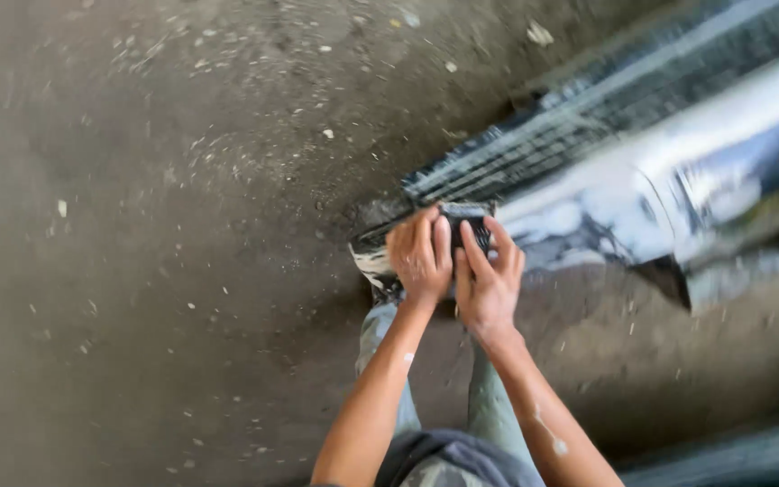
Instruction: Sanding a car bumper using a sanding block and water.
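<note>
A long shiny sheet-metal piece (678,171) lies on the concrete floor (155,252), running from the centre to the upper right. A dark ribbed or meshed section (534,149) runs along its upper side. My left hand (418,257) and my right hand (489,275) are side by side at its near end, fingers curled over the edge. Between the fingers sits a small dark object (462,225), too blurred to identify. My legs in pale trousers (389,379) show below my forearms.
Pale chips and dust speckle the grey floor. A bluish-grey strip (732,455) crosses the lower right corner. Dark shadow lies under the metal's right end (669,280). The view is motion-blurred.
</note>
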